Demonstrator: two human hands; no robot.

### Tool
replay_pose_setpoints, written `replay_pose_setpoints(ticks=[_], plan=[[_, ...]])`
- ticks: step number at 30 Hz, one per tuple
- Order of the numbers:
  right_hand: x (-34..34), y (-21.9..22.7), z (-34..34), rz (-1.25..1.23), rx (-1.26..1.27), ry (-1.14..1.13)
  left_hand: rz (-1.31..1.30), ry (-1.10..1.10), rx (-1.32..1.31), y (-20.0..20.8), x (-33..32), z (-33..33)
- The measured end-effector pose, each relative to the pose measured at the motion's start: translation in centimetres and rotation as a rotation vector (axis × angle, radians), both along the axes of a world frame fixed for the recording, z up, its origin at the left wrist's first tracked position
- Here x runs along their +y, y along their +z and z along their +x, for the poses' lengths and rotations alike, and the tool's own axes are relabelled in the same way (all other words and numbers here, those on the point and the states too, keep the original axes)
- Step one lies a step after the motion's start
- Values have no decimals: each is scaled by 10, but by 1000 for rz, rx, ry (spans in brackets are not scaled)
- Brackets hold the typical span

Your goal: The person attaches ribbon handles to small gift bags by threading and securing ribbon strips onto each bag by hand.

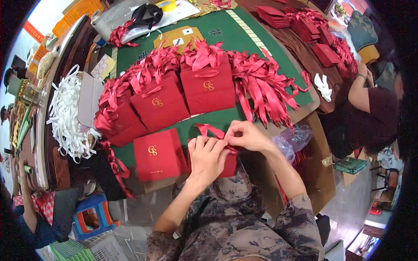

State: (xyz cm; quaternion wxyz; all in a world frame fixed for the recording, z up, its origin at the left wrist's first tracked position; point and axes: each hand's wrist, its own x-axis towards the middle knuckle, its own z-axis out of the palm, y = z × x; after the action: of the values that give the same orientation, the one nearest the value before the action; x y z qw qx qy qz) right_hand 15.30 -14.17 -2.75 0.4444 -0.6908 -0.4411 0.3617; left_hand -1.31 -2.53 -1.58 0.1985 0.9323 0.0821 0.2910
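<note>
At the table's near edge, both my hands work close together on a red paper bag (229,168), mostly hidden beneath them. My left hand (204,157) is closed over the bag's top edge and its ribbon. Beside it, my right hand (246,135) pinches the red ribbon (210,129), a loop of which stands up behind the fingers. Just left lies a flat red paper bag (157,153) with gold print. Beyond my hands stand stacks of red bags (208,89) with ribbon handles, next to a heap of loose red ribbons (265,85).
White ribbons (72,113) spill from a box on the left. At right are an open cardboard box (320,161) with clear plastic and a seated person (370,108). Another person's arm (27,191) shows at far left, near a blue stool (91,215). More red bags (305,30) lie at far right.
</note>
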Motion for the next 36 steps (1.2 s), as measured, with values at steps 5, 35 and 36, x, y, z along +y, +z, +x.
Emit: replay_pose_setpoints(ticks=[5, 35, 36], plan=[[13, -15, -21, 26, 85, -242, -42, 67, -3, -3, 7, 2], [-26, -20, -24, -64, -802, -761, -132, 188, 39, -22, 24, 13], [-25, -22, -22, 6, -662, -766, -132, 186, 35, -25, 22, 14]])
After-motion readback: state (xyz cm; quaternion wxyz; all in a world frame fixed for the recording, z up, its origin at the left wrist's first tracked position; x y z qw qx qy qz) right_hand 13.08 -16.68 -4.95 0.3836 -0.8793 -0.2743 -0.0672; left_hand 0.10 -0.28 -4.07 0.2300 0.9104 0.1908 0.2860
